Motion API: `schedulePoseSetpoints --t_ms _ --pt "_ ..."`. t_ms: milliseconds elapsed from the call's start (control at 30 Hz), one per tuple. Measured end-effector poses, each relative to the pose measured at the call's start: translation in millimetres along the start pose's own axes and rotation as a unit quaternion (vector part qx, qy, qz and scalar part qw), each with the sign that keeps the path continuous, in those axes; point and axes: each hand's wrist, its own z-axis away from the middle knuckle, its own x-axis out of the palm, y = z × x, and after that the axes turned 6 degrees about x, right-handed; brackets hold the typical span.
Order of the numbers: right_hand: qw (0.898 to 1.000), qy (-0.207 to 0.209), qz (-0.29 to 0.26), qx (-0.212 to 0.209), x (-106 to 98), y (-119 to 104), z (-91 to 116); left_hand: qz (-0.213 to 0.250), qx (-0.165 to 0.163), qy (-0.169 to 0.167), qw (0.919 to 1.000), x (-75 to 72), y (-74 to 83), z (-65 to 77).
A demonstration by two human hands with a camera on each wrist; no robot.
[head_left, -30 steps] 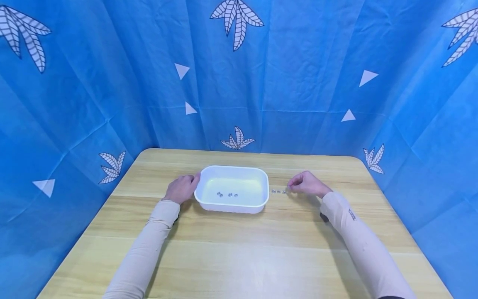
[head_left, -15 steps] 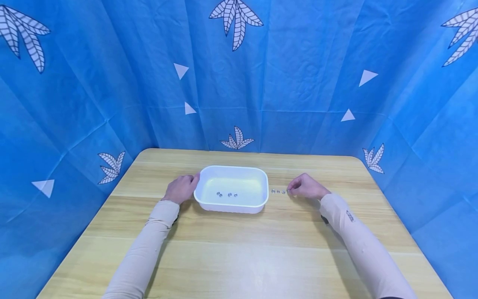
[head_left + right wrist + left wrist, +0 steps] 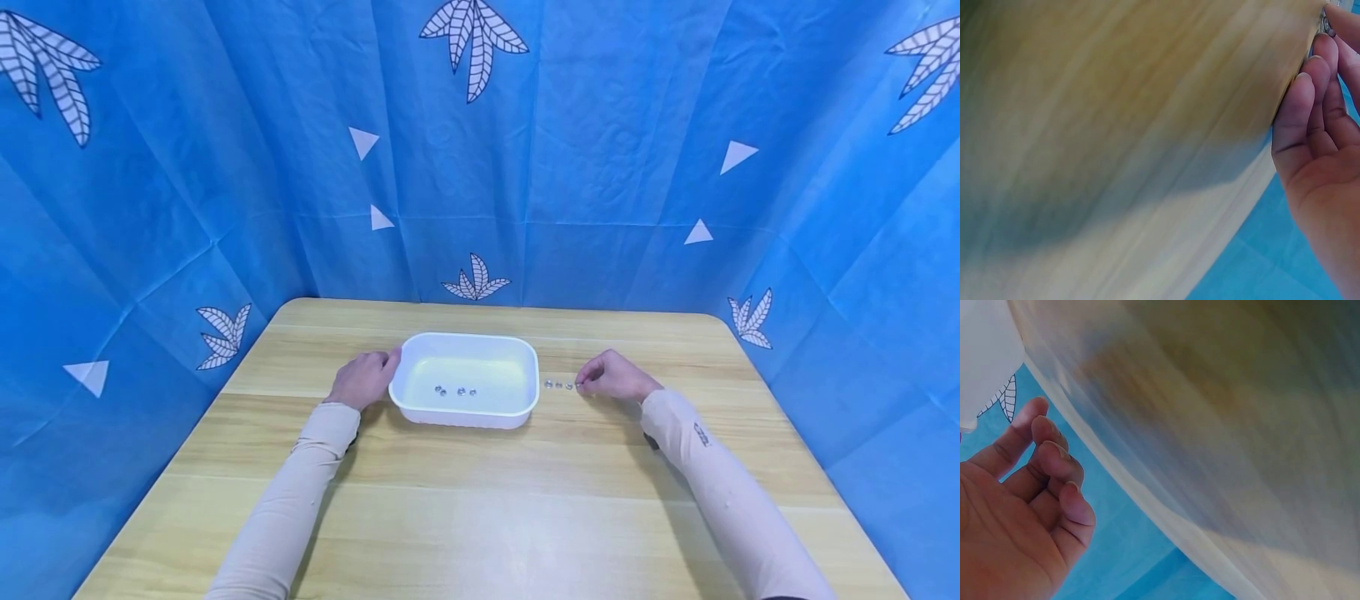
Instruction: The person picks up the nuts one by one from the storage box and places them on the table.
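Note:
A white rectangular basin (image 3: 465,418) stands on the wooden table. My left hand (image 3: 363,379) holds it at the left end, thumb side at the rim; in the left wrist view that hand's fingers (image 3: 1054,464) are bent close to the basin's wall (image 3: 988,356). Several small shiny silver nut-like pieces (image 3: 461,391) lie on the basin's floor. To its right, more such pieces (image 3: 558,385) form a short row on the table. At the row's right end my right hand (image 3: 617,375) pinches a silver nut-like piece (image 3: 1327,26) between thumb and index finger, down at the tabletop.
The wooden table (image 3: 480,508) has rounded far corners. A blue curtain (image 3: 600,167) with white leaf and triangle prints surrounds it at the back and both sides.
My right hand has come slightly down, bringing its silver nut-like piece to the right end of the row. The left hand and basin stay put.

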Motion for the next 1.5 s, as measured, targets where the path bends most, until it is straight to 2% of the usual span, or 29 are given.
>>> schedulePoseSetpoints --t_ms 233,767,967,1133,1333,1500 --pt "1.0 -0.005 -0.001 0.016 -1 0 0 0.0 0.0 0.003 1.0 0.0 0.9 -0.8" --pt "1.0 -0.003 -0.01 -0.001 1 -6 5 0.002 -0.003 0.0 1.0 -0.2 -0.7 -0.8" --pt "1.0 0.001 -0.018 0.012 -2 -9 7 0.003 -0.002 -0.001 1.0 -0.1 -0.7 0.3" --pt "0.999 0.026 -0.029 0.02 -6 -15 6 0.003 0.001 0.001 1.0 1.2 -3.2 -0.4" --pt "0.996 0.078 -0.031 -0.016 -14 -37 1 0.007 0.002 0.007 1.0 1.7 -3.6 -1.3" --pt "0.993 0.104 -0.054 -0.034 -17 -58 -3 0.01 0.003 0.008 0.9999 0.8 -0.9 -0.1"
